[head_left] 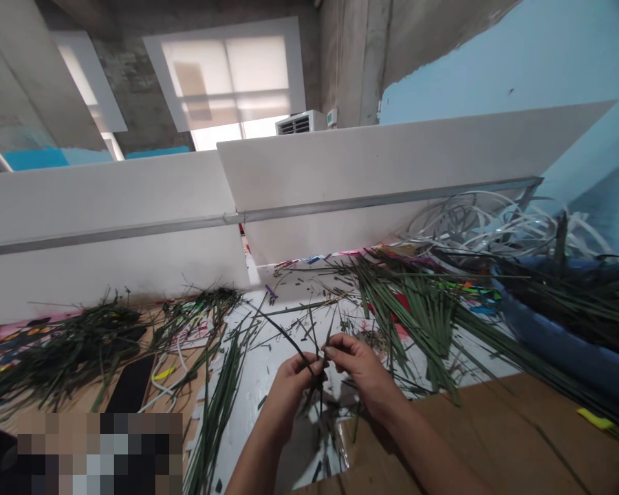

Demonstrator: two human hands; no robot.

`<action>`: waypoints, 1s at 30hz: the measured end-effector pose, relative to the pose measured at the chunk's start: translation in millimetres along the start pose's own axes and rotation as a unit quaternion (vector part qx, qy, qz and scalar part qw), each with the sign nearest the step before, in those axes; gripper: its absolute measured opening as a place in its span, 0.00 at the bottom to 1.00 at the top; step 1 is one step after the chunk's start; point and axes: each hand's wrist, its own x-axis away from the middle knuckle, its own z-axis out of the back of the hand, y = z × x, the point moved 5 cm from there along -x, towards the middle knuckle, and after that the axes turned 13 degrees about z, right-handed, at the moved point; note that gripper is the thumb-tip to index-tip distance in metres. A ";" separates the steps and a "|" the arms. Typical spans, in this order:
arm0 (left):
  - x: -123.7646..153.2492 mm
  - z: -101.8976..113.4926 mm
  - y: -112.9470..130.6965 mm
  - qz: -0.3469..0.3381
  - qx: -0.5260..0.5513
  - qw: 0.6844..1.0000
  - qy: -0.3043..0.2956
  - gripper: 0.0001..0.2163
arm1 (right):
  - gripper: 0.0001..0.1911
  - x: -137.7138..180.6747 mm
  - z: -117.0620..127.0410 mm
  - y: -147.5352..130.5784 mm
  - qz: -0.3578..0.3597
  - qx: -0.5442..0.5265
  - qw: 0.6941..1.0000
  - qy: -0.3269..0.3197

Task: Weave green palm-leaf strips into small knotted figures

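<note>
My left hand (290, 388) and my right hand (358, 368) meet over the white table surface (268, 371), fingers pinched together on thin dark green leaf strips (317, 357). One long strip arcs up and to the left from my left fingers; short ends stick up between the two hands and hang below them. Both hands are closed on the strips.
Piles of green leaf strips lie at the left (67, 344), in the centre (221, 385) and at the right (417, 309). A blue tub (562, 344) with more strips stands at right, white coiled bands (485, 223) behind it. White partition boards (371, 179) back the table. Brown cardboard (495, 440) lies at front right.
</note>
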 end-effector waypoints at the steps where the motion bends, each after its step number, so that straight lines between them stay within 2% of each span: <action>1: -0.1 0.0 -0.6 0.000 0.004 1.000 -0.003 0.13 | 0.12 0.4 -0.3 0.5 -0.003 -0.007 1.000 0.001; 9: -0.1 2.1 2.7 -0.042 0.004 0.999 0.028 0.13 | 0.17 0.2 1.0 8.4 -0.036 -0.028 0.999 0.013; 15: -0.6 5.3 7.0 -0.070 -0.013 0.995 0.070 0.12 | 0.14 -2.4 1.7 9.3 -0.024 0.003 1.000 0.007; 21: -0.3 4.7 5.6 -0.054 0.002 0.997 0.058 0.14 | 0.10 -3.0 4.6 6.1 -0.005 0.034 0.999 0.005; 30: -0.3 0.5 -2.8 -0.010 0.063 0.998 -0.002 0.13 | 0.12 1.0 -3.7 -3.8 -0.014 -0.005 0.999 -0.028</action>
